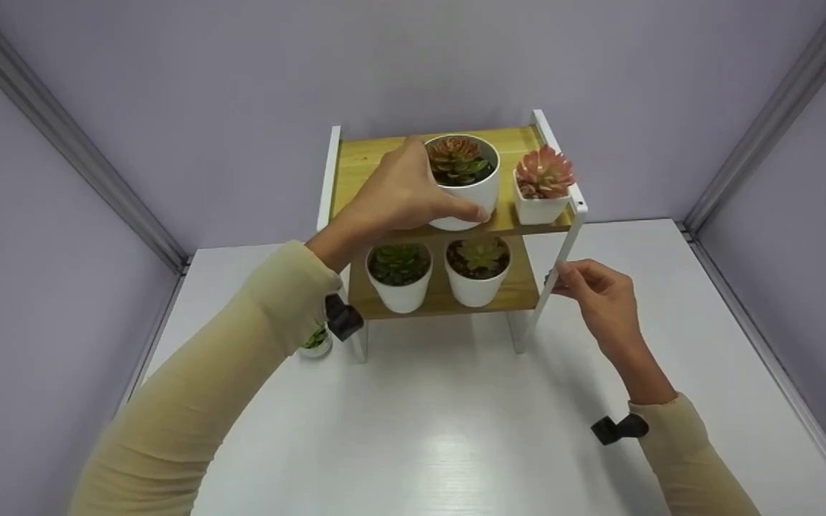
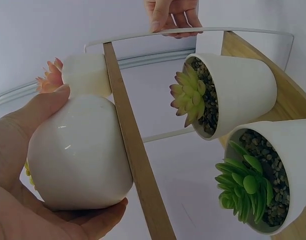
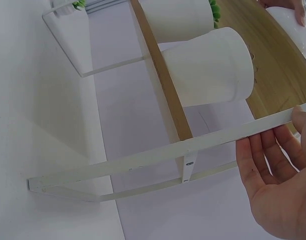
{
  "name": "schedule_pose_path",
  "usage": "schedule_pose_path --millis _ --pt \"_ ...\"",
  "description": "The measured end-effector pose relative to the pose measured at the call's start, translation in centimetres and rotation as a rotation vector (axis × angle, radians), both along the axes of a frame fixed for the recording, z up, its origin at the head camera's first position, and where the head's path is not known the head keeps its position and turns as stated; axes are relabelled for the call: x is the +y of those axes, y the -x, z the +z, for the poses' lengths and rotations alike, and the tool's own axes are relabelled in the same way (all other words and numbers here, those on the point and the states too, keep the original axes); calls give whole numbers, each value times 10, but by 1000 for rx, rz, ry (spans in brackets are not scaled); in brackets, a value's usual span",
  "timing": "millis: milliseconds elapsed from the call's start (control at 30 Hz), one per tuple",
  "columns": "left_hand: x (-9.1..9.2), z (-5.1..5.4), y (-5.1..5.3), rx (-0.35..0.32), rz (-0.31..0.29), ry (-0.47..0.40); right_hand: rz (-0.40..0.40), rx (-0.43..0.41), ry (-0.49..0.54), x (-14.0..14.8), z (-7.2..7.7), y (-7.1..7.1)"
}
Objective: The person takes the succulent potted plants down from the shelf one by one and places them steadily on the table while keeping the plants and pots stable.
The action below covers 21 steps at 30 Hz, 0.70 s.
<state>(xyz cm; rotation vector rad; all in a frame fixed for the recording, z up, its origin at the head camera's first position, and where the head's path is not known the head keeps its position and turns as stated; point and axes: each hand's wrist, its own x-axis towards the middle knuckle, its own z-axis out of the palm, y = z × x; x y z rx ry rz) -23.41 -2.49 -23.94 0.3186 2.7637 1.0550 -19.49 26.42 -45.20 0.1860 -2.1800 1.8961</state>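
Note:
My left hand [image 1: 413, 190] grips a round white pot [image 1: 464, 197] holding a reddish-green succulent [image 1: 456, 159], at the front of the upper wooden board [image 1: 363, 161]. In the left wrist view the thumb and fingers curl around this white pot [image 2: 83, 155]. To its right stands a square white pot [image 1: 540, 209] with a pink succulent [image 1: 545, 173]. My right hand [image 1: 603, 301] pinches the shelf's white right front leg [image 1: 560, 254]; in the right wrist view the thumb and fingers close on that white bar [image 3: 262, 122].
Two white pots, one with a dark green succulent [image 1: 399, 264] and one with a pale green succulent [image 1: 481, 256], stand on the lower board [image 1: 442, 304]. A small potted plant [image 1: 316, 342] sits on the white table [image 1: 413, 430] left of the shelf. Grey-lilac walls [image 1: 427, 64] surround the table.

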Motion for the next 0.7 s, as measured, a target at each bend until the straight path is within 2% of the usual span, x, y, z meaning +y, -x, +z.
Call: schedule_pose_path --millis 400,700 --pt "-3 1 0 22 -10 -20 5 0 12 -2 0 3" --pt "-8 4 -5 19 -18 -117 11 6 11 -1 -1 2"
